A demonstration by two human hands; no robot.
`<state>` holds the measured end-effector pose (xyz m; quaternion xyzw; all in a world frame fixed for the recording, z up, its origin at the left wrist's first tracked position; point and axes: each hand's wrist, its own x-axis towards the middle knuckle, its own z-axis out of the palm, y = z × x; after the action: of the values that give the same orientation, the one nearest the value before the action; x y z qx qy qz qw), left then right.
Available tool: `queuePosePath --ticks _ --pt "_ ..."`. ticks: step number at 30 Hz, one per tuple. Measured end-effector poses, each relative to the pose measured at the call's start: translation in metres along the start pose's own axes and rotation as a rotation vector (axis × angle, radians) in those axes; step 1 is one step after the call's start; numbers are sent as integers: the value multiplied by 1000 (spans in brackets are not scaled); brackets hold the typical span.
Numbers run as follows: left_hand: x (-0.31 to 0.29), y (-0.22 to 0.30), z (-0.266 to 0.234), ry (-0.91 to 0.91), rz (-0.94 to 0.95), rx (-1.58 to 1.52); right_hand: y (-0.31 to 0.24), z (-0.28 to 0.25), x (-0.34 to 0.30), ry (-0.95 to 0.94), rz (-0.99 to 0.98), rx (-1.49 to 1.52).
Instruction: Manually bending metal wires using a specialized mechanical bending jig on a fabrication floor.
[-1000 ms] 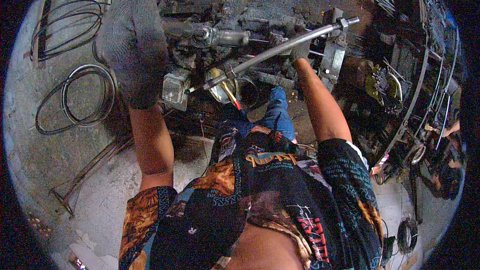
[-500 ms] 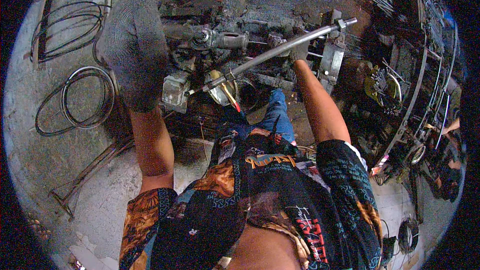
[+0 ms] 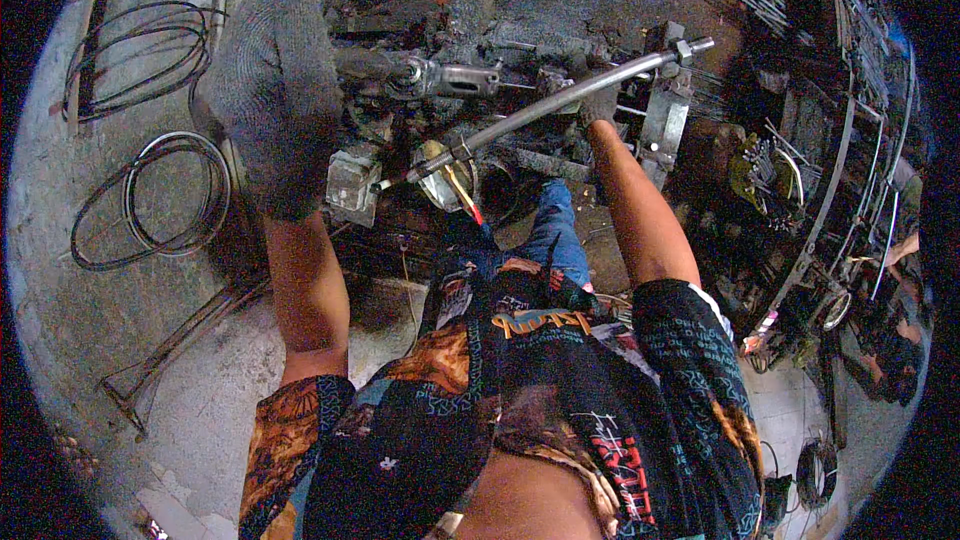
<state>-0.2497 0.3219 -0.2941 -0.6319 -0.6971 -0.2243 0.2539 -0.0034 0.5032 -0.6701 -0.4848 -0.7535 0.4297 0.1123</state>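
My left hand (image 3: 270,105), in a dark grey knit glove, is raised large at the left end of a grimy metal machine (image 3: 545,155). Its fingers look curled closed, and whatever they hold is hidden behind the glove. Just right of it, a shiny slotted metal joint (image 3: 462,78) lies along the machine. My right hand (image 3: 600,100), also gloved, reaches in at the machine's right part. A long steel rod (image 3: 560,100) with a nut near its far end slants across in front of it and covers its fingers. Under the rod's near end are a metal block (image 3: 352,187) and yellow and red wires (image 3: 466,196).
Coils of black cable (image 3: 150,202) lie on the floor at left, near a metal frame leg (image 3: 180,345). At right stands a metal rack (image 3: 835,155) with bundled rods, and a bin of metal pieces (image 3: 768,175). Another person's arm (image 3: 903,250) shows at the far right.
My left hand has shifted slightly to the right. The slotted joint beside it shows a different side, as if turned. My right hand and the steel rod look unmoved.
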Motion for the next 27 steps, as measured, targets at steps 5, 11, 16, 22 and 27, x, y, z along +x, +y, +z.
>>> queuePosePath --ticks 5,11,16,22,27 --pt "26 21 -6 -160 -130 -88 64 44 28 372 -393 36" --pt "5 9 9 118 -146 -102 59 46 22 -66 -209 -332" --pt "22 -2 29 160 192 124 106 29 35 260 -368 -323" --pt "15 9 -1 -54 -132 39 -19 -70 -20 81 114 -38" --pt "14 -4 4 -36 -38 72 -68 -137 -25 743 -165 381"
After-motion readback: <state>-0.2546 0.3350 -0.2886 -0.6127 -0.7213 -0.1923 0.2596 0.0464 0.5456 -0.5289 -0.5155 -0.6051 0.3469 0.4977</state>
